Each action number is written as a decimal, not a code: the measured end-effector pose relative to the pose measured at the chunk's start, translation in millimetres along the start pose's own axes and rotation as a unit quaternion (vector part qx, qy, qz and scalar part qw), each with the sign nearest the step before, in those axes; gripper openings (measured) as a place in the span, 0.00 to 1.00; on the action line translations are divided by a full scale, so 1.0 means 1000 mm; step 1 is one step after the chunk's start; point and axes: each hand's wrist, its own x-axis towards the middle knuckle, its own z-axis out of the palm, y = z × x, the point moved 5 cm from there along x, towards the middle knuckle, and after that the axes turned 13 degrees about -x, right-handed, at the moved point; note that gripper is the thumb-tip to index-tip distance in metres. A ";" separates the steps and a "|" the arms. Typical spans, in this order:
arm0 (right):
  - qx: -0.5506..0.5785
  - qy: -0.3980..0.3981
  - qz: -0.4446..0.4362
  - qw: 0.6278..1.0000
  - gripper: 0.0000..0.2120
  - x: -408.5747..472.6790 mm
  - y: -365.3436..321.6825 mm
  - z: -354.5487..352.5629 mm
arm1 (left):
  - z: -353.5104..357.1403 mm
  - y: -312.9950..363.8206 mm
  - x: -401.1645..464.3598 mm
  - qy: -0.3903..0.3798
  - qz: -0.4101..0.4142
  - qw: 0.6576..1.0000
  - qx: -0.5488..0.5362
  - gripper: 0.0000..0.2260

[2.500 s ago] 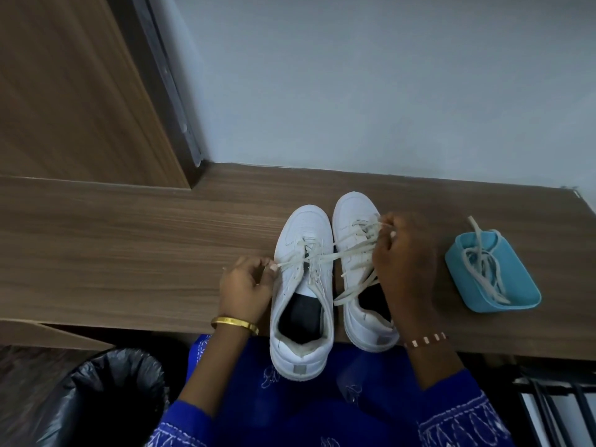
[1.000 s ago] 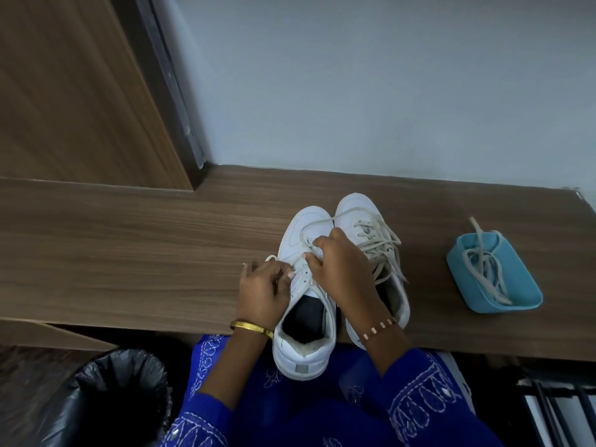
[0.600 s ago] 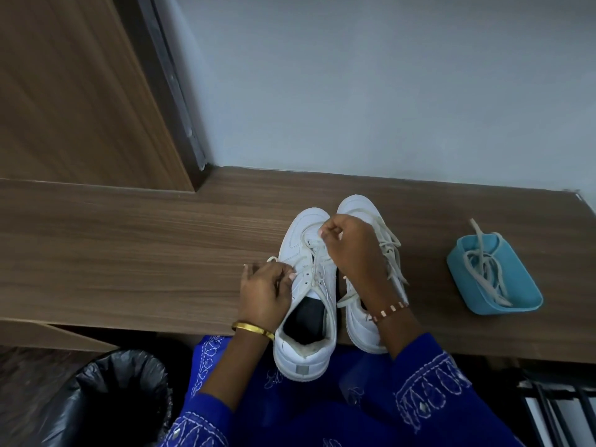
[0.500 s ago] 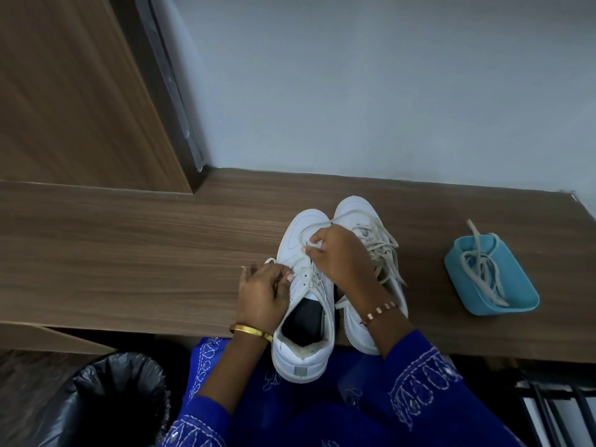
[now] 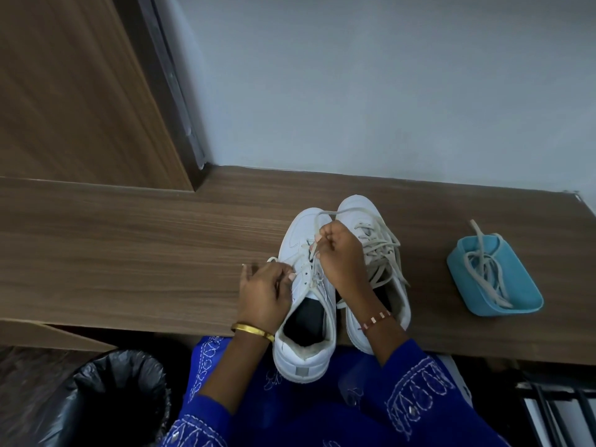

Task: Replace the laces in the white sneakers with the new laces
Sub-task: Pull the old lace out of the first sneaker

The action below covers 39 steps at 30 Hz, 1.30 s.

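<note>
Two sneakers [image 5: 304, 295] on your wood surface [image 5: 129, 246], grey wall [image 5: 354, 75] behind.
One blue tray [image 5: 529, 304]; right hand [image 5: 342, 256] pinches a lace [image 5: 325, 217], left hand [image 5: 264, 291] grips the left sneaker.

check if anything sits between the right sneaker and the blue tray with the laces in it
Nothing visible does. Bare wooden table runs from the right sneaker to the blue tray holding the laces. Both hands are at the left sneaker, away from that stretch.

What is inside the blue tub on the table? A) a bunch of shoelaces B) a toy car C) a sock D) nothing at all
A: the blue tub on the table holds a loose tangle of pale shoelaces, one end poking up over its far rim.
</note>
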 end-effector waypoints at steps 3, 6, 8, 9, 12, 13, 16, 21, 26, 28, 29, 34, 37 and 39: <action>0.048 -0.003 0.037 0.998 0.13 -0.003 0.006 0.004 | -0.001 0.001 0.000 0.004 0.008 1.000 0.007 0.05; 0.062 0.035 0.081 0.994 0.07 -0.006 0.007 0.001 | -0.002 0.001 0.001 0.000 0.010 1.000 0.018 0.09; 0.097 0.107 0.128 0.981 0.07 -0.005 0.006 -0.014 | -0.002 0.001 0.000 -0.009 0.011 1.000 0.019 0.10; 0.125 0.143 0.136 0.972 0.07 -0.001 0.003 -0.026 | -0.002 0.001 -0.001 -0.010 0.009 1.000 0.021 0.08; 0.182 0.150 0.128 0.963 0.06 0.016 -0.010 -0.054 | -0.001 0.005 -0.001 -0.007 -0.009 1.000 0.021 0.08; 0.200 0.116 0.128 0.964 0.05 0.021 -0.011 -0.056 | -0.002 0.006 -0.001 -0.008 -0.017 1.000 0.009 0.10; 0.183 0.012 0.157 0.970 0.08 0.020 -0.006 -0.052 | -0.004 0.004 -0.003 -0.006 -0.035 0.998 -0.054 0.11; -0.069 0.030 0.080 0.994 0.05 -0.014 0.003 -0.040 | -0.006 0.008 0.004 0.021 -0.073 0.979 -0.188 0.05; -0.196 -0.011 -0.053 0.979 0.12 -0.053 -0.011 -0.012 | -0.009 0.021 0.024 0.065 -0.129 0.939 -0.311 0.13; -0.207 -0.012 -0.073 0.976 0.13 -0.054 -0.010 -0.008 | -0.014 0.014 0.033 0.102 -0.218 0.870 -0.431 0.18; -0.209 -0.012 -0.078 0.975 0.12 -0.053 -0.010 -0.007 | -0.019 0.011 0.037 0.124 -0.255 0.826 -0.488 0.18; -0.196 -0.013 -0.068 0.978 0.14 -0.048 -0.008 -0.011 | -0.059 -0.024 0.032 0.309 -0.378 0.631 -0.603 0.14; -0.196 -0.017 -0.054 0.979 0.17 -0.047 -0.004 -0.011 | -0.075 -0.035 0.019 0.360 -0.377 0.682 -0.514 0.16; -0.198 -0.027 -0.055 0.978 0.15 -0.048 -0.004 -0.009 | -0.082 -0.032 0.018 0.293 -0.350 0.846 -0.274 0.15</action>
